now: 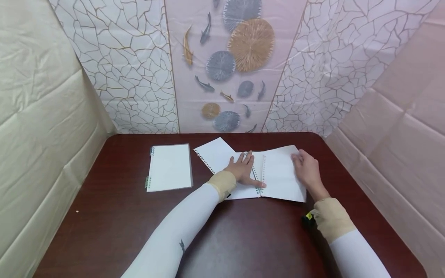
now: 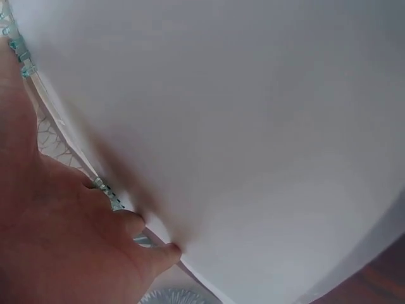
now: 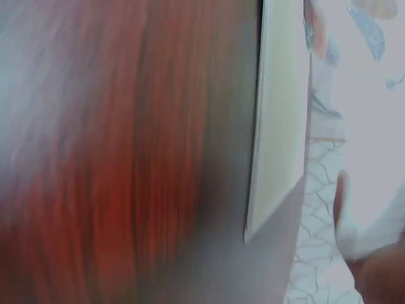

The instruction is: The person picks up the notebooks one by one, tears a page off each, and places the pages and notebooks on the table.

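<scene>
An open ring-bound notebook [image 1: 245,192] lies near the middle back of the table. My left hand [image 1: 240,169] rests on its left side with fingers spread, the thumb reaching the binder rings. In the left wrist view, teal rings [image 2: 101,185] show beside the left hand [image 2: 69,234]. My right hand [image 1: 308,170] pinches the outer edge of a white sheet [image 1: 281,172] on the right side. The right wrist view has this sheet [image 3: 373,152] raised above the notebook's lower part [image 3: 278,120], with part of the right hand [image 3: 383,272] at the corner.
A white sheet with punched holes [image 1: 216,151] lies slanted behind the left hand, partly over or under the notebook; I cannot tell which. Another ring-bound notebook [image 1: 170,168] with a clear cover lies to the left. The dark wooden table [image 1: 243,239] meets draped walls.
</scene>
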`<action>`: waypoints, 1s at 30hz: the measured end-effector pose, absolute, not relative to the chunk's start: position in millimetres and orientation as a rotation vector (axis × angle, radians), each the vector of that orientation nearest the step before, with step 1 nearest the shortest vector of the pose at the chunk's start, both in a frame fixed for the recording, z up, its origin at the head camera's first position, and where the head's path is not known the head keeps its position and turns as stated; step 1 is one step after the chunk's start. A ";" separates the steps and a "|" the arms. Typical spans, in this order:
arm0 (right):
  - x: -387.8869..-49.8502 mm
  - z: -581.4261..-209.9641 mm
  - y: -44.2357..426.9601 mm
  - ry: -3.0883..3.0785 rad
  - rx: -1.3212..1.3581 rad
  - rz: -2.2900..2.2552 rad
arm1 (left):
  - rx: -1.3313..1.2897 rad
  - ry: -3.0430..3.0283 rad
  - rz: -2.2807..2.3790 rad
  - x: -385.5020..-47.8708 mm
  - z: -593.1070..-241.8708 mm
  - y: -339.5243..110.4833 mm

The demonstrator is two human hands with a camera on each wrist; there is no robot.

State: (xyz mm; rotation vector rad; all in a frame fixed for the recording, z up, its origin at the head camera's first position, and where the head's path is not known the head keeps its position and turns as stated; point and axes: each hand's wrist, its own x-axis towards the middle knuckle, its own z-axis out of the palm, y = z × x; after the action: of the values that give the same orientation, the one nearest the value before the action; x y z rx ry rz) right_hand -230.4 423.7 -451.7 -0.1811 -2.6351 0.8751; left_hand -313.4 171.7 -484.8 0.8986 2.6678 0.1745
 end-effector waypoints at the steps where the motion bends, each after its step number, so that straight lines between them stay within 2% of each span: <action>1: -230.5 -450.0 427.0 -2.643 -0.185 0.855 | 0.899 2.667 0.178 -312.1 -481.3 168.8; 7: -233.7 -442.3 476.7 -2.731 -0.168 0.812 | 0.889 2.667 0.171 -313.1 -476.0 163.5; 17: -244.1 -449.4 567.6 -2.880 0.012 0.222 | 0.887 2.633 0.137 -326.8 -497.4 177.9; 30: -247.8 -471.0 592.7 -3.036 -0.064 0.093 | 0.867 2.625 0.114 -331.4 -502.2 179.5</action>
State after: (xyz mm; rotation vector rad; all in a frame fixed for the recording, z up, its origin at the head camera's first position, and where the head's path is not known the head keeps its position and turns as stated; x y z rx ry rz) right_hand -247.8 592.7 -471.0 -0.0638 -3.0364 0.0934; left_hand -331.4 179.5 -502.2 0.8672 2.6250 0.1141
